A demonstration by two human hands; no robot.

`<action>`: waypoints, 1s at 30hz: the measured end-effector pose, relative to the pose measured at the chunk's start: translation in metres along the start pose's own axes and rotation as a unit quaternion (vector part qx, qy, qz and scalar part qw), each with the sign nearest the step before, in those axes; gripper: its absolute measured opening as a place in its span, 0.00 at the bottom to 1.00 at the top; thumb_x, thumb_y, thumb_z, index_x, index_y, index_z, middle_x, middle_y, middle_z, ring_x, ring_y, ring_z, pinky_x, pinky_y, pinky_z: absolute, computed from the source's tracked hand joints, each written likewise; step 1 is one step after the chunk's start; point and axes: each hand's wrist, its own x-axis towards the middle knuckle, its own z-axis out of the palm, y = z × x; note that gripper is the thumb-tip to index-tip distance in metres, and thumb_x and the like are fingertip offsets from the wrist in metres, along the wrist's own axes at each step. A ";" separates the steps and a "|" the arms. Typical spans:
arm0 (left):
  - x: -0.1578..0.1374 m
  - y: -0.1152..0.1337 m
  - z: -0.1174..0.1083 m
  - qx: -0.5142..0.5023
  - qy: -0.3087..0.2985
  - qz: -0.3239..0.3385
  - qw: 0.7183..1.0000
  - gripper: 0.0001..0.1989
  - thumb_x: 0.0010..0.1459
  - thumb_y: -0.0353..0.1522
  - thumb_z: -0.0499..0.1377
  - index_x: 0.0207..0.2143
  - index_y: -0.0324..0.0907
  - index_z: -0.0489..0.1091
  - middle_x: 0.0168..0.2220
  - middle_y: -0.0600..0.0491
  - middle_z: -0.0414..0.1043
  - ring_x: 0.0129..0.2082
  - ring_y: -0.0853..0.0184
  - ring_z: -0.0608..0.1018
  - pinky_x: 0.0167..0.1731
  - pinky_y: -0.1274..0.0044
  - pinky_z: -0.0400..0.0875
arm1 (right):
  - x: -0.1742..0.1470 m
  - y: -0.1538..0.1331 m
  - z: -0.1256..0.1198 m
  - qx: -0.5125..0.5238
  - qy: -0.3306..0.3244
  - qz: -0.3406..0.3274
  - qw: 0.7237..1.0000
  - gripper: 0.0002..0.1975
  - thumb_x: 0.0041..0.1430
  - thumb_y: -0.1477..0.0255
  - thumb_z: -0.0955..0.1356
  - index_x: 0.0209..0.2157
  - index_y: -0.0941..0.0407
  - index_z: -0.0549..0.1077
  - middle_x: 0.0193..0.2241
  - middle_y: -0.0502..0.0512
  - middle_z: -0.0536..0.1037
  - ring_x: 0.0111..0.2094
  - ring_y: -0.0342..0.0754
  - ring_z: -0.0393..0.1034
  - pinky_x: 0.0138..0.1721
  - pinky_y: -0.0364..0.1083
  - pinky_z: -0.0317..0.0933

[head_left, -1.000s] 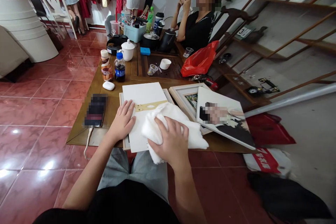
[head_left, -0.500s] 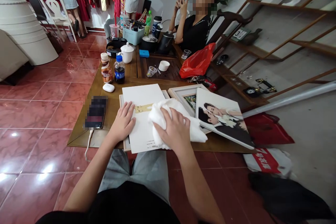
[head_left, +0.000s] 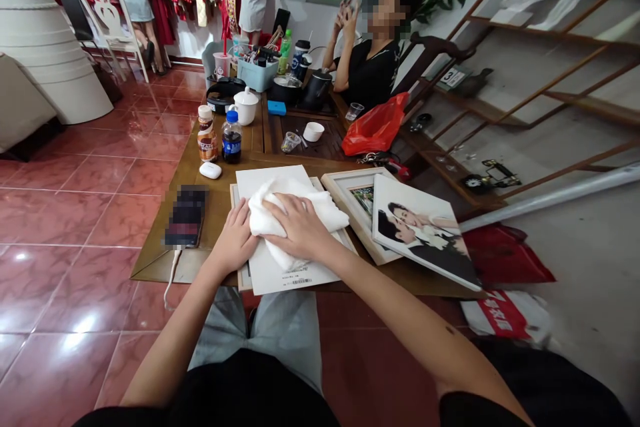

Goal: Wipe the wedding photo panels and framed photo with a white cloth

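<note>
A flat white board [head_left: 265, 177] with a barcode near its lower edge lies on a pale frame [head_left: 243, 278] on the wooden table. My left hand [head_left: 235, 238] rests flat along the board's left edge, fingers stretched out. Bunched under my right hand [head_left: 295, 230] is a white cloth [head_left: 327, 210], pressed onto the board's middle and covering the gold print there. On the right, a picture panel [head_left: 425, 230] showing a couple leans across a second light frame [head_left: 343, 187].
Left on the table are a phone [head_left: 186, 217] with a cable, a white earbud case [head_left: 210, 170] and two bottles, one a blue-capped bottle [head_left: 231, 140]. Farther back are a lidded cup [head_left: 245, 107] and a red bag [head_left: 375, 125]. A seated person [head_left: 370, 70] holds something up.
My right hand has slid the cloth left across the board, close to my left hand. The cloth now covers the gold print, and the barcode is uncovered.
</note>
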 end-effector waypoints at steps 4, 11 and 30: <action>0.000 0.001 0.000 0.004 0.004 0.000 1.000 0.28 0.71 0.37 0.45 0.70 0.38 0.55 0.73 0.39 0.48 0.75 0.53 0.45 0.70 0.55 0.45 | 0.011 0.017 -0.005 0.001 -0.014 0.049 0.999 0.32 0.70 0.51 0.58 0.67 0.53 0.63 0.64 0.66 0.65 0.59 0.63 0.62 0.57 0.60 0.53; 0.000 0.001 -0.001 0.009 -0.007 -0.005 1.000 0.30 0.72 0.39 0.43 0.72 0.38 0.50 0.74 0.40 0.46 0.75 0.53 0.45 0.70 0.55 0.44 | 0.040 0.032 -0.006 -0.048 -0.024 0.235 0.970 0.33 0.70 0.50 0.55 0.64 0.57 0.64 0.60 0.73 0.68 0.54 0.70 0.65 0.50 0.65 0.59; 0.001 0.008 -0.008 0.011 -0.018 -0.009 1.000 0.29 0.73 0.40 0.43 0.72 0.44 0.47 0.74 0.43 0.45 0.75 0.52 0.44 0.70 0.54 0.44 | 0.084 0.041 -0.004 0.044 -0.007 0.102 0.994 0.32 0.68 0.49 0.60 0.65 0.54 0.65 0.64 0.67 0.65 0.60 0.70 0.60 0.57 0.67 0.51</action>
